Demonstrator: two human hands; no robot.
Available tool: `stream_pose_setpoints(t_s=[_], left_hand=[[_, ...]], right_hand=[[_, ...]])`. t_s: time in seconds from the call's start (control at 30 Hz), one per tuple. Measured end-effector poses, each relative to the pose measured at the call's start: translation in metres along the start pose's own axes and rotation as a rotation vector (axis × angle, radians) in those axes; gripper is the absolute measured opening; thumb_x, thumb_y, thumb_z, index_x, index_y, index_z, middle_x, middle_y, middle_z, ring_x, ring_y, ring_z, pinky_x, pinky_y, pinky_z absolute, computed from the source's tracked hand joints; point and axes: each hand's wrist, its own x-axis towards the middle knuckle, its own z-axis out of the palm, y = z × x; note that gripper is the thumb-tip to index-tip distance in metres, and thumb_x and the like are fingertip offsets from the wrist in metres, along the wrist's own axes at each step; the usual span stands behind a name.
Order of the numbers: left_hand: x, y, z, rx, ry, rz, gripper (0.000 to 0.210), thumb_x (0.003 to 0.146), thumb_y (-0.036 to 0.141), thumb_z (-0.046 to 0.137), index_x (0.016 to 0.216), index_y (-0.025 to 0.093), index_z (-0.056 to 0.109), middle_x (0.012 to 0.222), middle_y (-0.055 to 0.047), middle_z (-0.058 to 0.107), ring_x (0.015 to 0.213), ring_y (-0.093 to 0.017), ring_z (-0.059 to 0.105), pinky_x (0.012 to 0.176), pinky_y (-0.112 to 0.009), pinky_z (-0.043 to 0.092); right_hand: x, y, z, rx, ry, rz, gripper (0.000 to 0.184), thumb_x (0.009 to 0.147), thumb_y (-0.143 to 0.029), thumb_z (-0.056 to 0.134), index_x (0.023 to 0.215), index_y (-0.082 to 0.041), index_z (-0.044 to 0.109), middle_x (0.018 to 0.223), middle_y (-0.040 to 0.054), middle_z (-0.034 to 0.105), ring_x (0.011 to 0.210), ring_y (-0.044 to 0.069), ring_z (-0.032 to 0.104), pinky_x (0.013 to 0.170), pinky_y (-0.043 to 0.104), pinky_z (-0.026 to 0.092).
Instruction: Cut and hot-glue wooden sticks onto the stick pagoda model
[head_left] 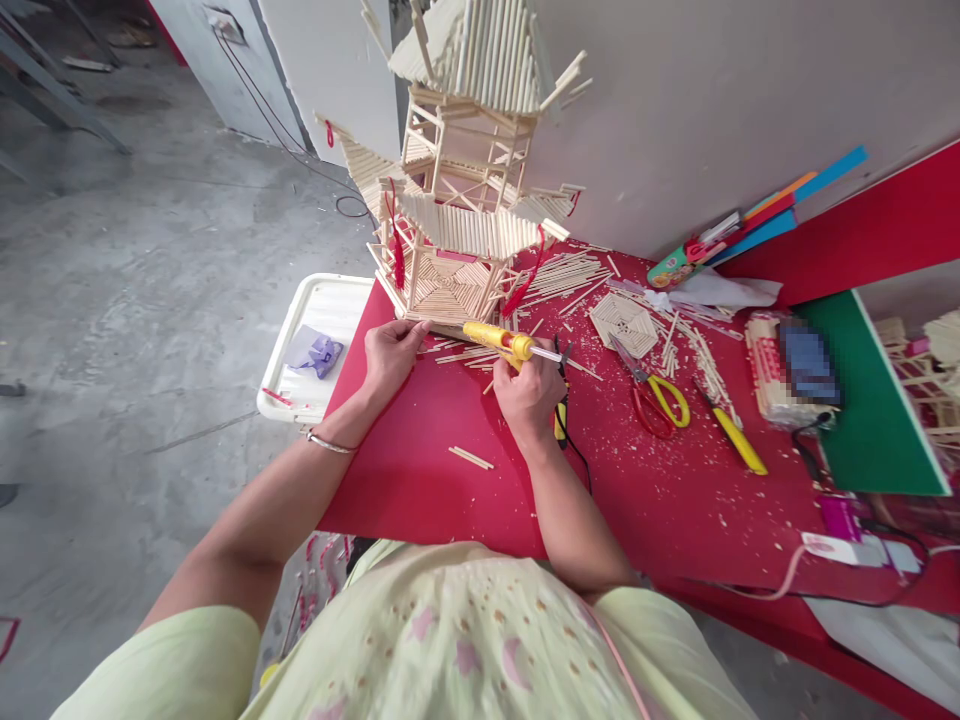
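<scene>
Stick-built pagoda model (461, 180) rises in the upper middle of the frame, standing at the far left corner of a red table (420, 480) that fills the right half of the picture. Grey concrete floor (112, 300) takes the whole left side, and a pale wall (712, 110) runs across the upper right. A white tray (289, 345) sits just beside the table's left edge, left of centre. Loose sticks (566, 275) and pale shavings litter the red top right of the model, with a hexagonal stick panel (624, 323) among them. Further right lie scissors (660, 398) with red and yellow handles.

At centre frame, the right hand (529, 390) is clenched around a yellow glue gun (499, 341), its tip pointing left at the model's base. The left hand (390, 355) rests its fingers against that base edge, grasping nothing that I can make out.
</scene>
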Motion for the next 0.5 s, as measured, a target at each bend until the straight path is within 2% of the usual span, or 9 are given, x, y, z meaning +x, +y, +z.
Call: stream_pose_setpoints(t_s=[0.5], left_hand=[[-0.0004, -0.0005, -0.0001, 0.004, 0.006, 0.011, 0.047, 0.084, 0.061, 0.072, 0.067, 0.017, 0.071, 0.056, -0.002, 0.063, 0.05, -0.012, 0.047, 0.047, -0.024, 0.034]], right_hand=[[0.0003, -0.0002, -0.0005, -0.036, 0.016, -0.016, 0.026, 0.095, -0.023, 0.06, 0.117, -0.014, 0.071, 0.111, 0.0155, 0.074, 0.092, 0.024, 0.071, 0.075, 0.031, 0.054]])
